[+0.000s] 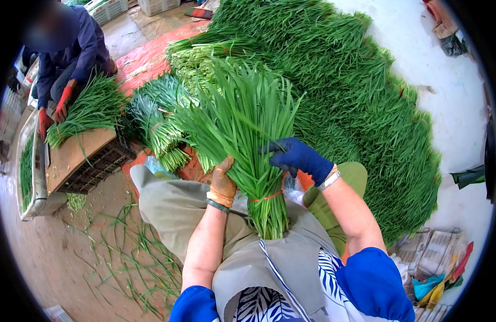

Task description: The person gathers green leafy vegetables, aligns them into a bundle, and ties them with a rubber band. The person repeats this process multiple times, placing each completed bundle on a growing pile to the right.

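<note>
Upright over my lap stands a bundle of garlic chives (268, 173), its cut ends down against my grey apron (272, 261). An orange rubber band (265, 197) circles its lower stalks. My left hand (223, 185), in an orange-brown glove, grips the bundle's left side with the thumb up. On the right side my right hand (300, 159), in a dark blue knitted glove, pinches a single long leaf (258, 126) that arcs across the front of the bundle. Some of the right fingertips are hidden among the leaves.
A large heap of banded chive bundles (344, 100) lies ahead and right. More bundles (163, 133) rest on red sheeting (145, 56). At left, a person (77, 52) in red gloves handles chives on a wooden board (81, 159) over a crate. Loose leaves (139, 253) litter the floor.
</note>
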A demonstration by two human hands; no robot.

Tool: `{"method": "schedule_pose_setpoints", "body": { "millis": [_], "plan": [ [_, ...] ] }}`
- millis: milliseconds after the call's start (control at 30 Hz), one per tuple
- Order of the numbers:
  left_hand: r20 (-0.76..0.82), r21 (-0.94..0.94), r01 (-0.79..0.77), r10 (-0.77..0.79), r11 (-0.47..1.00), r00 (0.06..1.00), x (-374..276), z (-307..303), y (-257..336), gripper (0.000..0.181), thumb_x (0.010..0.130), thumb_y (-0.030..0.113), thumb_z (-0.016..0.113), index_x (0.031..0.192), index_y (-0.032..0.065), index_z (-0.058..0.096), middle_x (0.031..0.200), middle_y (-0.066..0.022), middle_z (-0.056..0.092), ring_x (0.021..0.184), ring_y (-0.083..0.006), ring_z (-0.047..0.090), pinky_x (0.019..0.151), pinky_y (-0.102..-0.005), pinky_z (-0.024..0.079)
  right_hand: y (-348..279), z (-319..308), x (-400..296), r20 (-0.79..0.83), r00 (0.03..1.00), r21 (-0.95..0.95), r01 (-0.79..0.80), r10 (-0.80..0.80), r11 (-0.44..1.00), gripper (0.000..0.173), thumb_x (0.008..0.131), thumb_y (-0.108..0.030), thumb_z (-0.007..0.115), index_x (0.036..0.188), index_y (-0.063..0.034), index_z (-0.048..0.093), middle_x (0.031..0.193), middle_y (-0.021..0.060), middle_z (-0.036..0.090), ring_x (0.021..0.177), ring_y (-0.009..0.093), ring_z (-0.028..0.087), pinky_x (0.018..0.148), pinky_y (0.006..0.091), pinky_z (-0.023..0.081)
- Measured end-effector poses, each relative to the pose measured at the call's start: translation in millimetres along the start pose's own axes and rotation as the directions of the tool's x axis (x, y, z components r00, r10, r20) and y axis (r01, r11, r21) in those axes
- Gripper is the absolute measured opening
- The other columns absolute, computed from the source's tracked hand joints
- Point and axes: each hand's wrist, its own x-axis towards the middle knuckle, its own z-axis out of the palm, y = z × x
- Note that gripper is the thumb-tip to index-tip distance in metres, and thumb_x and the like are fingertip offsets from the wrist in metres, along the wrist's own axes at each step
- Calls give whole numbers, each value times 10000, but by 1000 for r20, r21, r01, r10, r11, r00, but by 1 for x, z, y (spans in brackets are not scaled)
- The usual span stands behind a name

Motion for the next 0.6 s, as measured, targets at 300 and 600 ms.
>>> {"method": "schedule_pose_setpoints", "body": {
  "millis": [300, 600],
  "plan": [
    [-17, 76, -4, 5, 997, 1000, 4, -4, -6, 345, 922, 196, 490, 1203, -1, 524, 1206, -93, 563, 1093, -222, 552, 958, -360, 445, 26, 11, 16, 341, 827, -467, 561, -446, 683, 321, 783, -156, 681, 1100, -124, 638, 949, 63, 688, 758, 192, 656, 683, 330, 495],
    [-26, 77, 24, -22, 997, 999, 3, -7, -5, 380, 916, 193, 483, 1246, 5, 491, 1242, -91, 541, 1123, -235, 531, 981, -371, 424, 39, 21, -5, 191, 923, -301, 379, -334, 875, 258, 775, -230, 681, 954, -49, 646, 737, 73, 659, 615, 215, 608, 595, 377, 474]
  ]
}}
